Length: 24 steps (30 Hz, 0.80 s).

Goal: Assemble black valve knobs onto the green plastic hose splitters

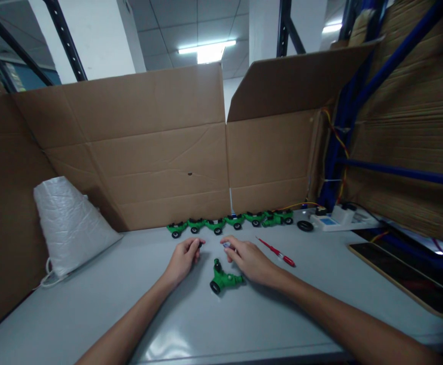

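My left hand (184,259) is closed in a pinch on a small black piece (200,245), too small to name. Opposite it, my right hand (247,256) pinches a small pale, whitish-grey piece (227,245) whose kind I cannot make out. The two hands are apart, raised a little over the table. Just below and between them lies a green toy vehicle part (225,280) with black wheels. To the right of my right hand rests a red screwdriver (278,252) with a thin shaft.
Several green toy vehicles (215,226) stand in a row along the cardboard wall (156,167). A black ring (305,226) lies beside a white power strip (343,219). A silvery padded bag (71,228) leans at left. A dark flat panel (407,276) lies at right on the grey table (103,304).
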Each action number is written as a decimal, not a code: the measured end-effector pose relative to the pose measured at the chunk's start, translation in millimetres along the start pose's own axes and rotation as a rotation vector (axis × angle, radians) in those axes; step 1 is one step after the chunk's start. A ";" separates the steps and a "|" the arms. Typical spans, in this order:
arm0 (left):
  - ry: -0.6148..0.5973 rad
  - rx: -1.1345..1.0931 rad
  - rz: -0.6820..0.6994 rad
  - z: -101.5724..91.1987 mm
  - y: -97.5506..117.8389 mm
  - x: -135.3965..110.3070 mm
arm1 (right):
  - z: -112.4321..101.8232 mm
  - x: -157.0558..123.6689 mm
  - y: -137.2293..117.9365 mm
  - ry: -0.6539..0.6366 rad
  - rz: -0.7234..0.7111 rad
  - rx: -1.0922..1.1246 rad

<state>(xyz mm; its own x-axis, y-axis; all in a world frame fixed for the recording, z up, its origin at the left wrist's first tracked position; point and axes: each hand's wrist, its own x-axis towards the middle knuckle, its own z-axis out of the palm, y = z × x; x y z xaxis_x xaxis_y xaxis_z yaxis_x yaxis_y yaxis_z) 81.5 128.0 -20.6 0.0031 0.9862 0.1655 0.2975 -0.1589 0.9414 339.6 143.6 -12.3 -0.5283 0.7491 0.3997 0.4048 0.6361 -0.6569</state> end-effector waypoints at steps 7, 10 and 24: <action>-0.010 -0.037 -0.013 -0.5 -0.7 0.6 | 4.5 -7.1 -9.5 -0.097 -0.172 0.026; -0.001 -0.058 -0.014 0.9 2.3 -1.0 | 0.8 -9.3 -16.9 -0.121 -0.164 0.042; 0.042 -0.066 -0.009 -0.3 7.0 -1.5 | -0.6 -11.0 -22.3 -0.186 -0.173 0.097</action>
<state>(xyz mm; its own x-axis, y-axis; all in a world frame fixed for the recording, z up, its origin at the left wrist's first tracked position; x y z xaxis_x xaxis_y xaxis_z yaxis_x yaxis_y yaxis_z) 83.3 125.4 -14.2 -0.0401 0.9850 0.1677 0.2334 -0.1540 0.9601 336.8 121.3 -1.7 -0.7151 0.5782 0.3928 0.2279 0.7241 -0.6510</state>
